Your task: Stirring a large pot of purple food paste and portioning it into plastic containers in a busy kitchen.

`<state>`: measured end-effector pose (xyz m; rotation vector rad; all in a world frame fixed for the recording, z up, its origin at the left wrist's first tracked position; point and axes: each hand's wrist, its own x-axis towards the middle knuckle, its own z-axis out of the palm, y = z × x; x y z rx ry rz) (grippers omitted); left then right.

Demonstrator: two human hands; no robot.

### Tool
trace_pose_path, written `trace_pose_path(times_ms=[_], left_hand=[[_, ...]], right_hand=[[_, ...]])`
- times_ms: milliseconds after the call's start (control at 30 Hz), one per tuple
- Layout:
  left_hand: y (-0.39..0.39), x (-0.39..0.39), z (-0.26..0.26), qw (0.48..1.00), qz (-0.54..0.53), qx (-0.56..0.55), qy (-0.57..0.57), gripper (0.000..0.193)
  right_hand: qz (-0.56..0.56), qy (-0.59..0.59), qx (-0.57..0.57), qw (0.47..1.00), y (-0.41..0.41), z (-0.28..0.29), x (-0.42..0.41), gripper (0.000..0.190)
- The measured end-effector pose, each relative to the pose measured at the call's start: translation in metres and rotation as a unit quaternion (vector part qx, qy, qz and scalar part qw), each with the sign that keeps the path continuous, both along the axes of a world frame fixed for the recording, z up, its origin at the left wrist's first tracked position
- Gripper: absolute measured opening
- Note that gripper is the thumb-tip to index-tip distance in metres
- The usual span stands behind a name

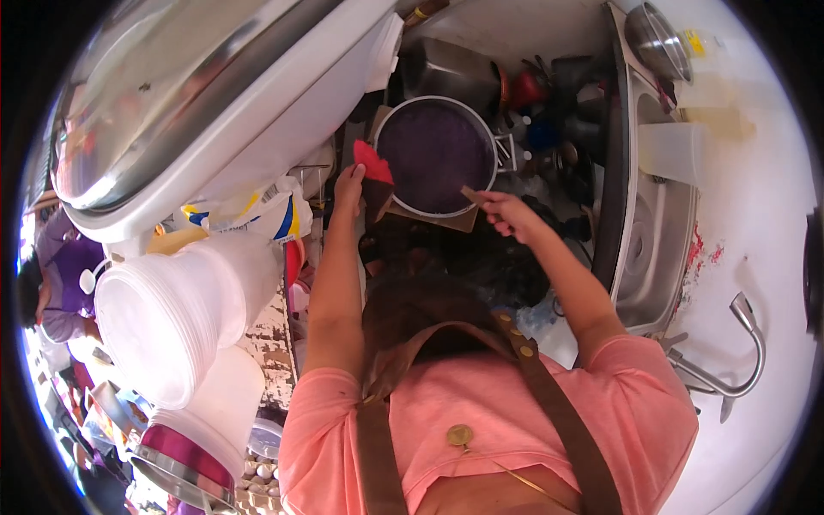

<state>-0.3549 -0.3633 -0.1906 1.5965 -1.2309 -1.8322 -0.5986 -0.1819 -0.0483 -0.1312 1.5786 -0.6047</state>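
A large round metal pot (438,154) with dark purple contents stands low in front of me, on what looks like cardboard (450,221). At its left rim, my left hand (349,187) is closed on a red cloth (372,161). My right hand (510,212) grips a small brown flat piece (474,196) by the pot's near right rim; whether it is cloth or a utensil end, I cannot tell. A metal handle (506,153) sticks out on the pot's right side.
To the right is a steel sink (644,257) with a plastic container (669,153) and a faucet (750,347). Stacked plastic tubs (158,328) and egg trays (261,479) stand left, below a white appliance (257,148). A dark plastic bag (524,270) lies near the pot. Another person (67,264) is far left.
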Motion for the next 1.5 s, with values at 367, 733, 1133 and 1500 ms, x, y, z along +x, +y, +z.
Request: trace_pose_path(times_ms=[367, 733, 1133, 1500], left_hand=[[0.004, -0.012, 0.022, 0.996, -0.006, 0.085, 0.006, 0.048], [0.003, -0.009, 0.011, 0.997, -0.018, 0.071, -0.007, 0.050], [0.005, 0.001, 0.000, 1.000, 0.017, 0.023, 0.004, 0.042], [0.002, 0.000, -0.004, 0.997, -0.054, -0.012, -0.044, 0.043]], right_hand=[[0.533, 0.582, -0.029, 0.614, -0.074, 0.058, -0.054, 0.022], [0.648, 0.611, -0.287, 0.352, -0.119, 0.041, -0.001, 0.011], [0.759, 0.535, -0.260, 0.263, -0.039, 0.063, -0.043, 0.021], [0.669, 0.519, -0.193, 0.496, -0.042, -0.041, -0.021, 0.040]])
